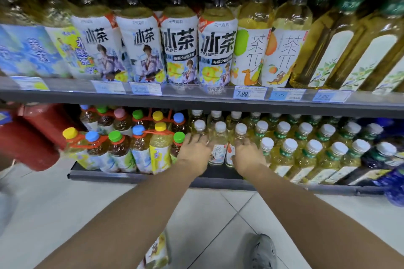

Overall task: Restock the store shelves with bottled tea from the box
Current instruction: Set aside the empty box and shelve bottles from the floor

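low on the bottom shelf (140,178), left hand (193,152) and right hand (248,156), fingers spread, flank the white-capped tea bottles (219,144), likely to square the row.

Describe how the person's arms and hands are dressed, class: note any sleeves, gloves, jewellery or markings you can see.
Both forearms are bare right down to the bottom of the frame: no sleeves show. The left hand and right hand wear no gloves, and no watch, bracelet, ring or marking is visible on either wrist.
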The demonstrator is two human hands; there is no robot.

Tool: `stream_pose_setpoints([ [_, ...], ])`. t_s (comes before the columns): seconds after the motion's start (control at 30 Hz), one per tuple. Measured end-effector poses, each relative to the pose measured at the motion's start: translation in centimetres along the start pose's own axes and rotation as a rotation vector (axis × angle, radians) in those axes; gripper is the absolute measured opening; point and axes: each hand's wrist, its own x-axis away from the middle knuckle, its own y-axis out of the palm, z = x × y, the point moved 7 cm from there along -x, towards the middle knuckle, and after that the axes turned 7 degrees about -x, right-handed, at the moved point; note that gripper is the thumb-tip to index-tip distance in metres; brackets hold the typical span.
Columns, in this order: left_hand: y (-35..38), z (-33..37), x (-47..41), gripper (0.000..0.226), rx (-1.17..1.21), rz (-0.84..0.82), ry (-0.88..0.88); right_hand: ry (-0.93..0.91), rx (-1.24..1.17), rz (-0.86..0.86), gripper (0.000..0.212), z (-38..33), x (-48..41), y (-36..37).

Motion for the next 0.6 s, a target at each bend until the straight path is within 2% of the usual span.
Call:
stream_pose_setpoints([
  [0.07,0.6,-0.8,3.8,0.073,0.026,0.013,-0.014,-0.042,-0.018,0.001,0.048,-1.5,1.8,0.8],
  [0.23,5.7,-4.0,13.4,0.045,0.118,0.078,-0.083,-0.202,-0.065,-0.066,0.037,-8.5,6.5,5.4],
  [0.4,13.4,-8.7,21.4,0.044,0.099,-0.095,-0.214,-0.34,-0.08,-0.214,0.037,-15.7,10.0,12.6],
  [0.6,19.2,-14.8,27.3,0.033,0.129,-0.157,-0.389,-0.396,-0.011,-0.381,0.042,-21.7,10.6,20.2],
])
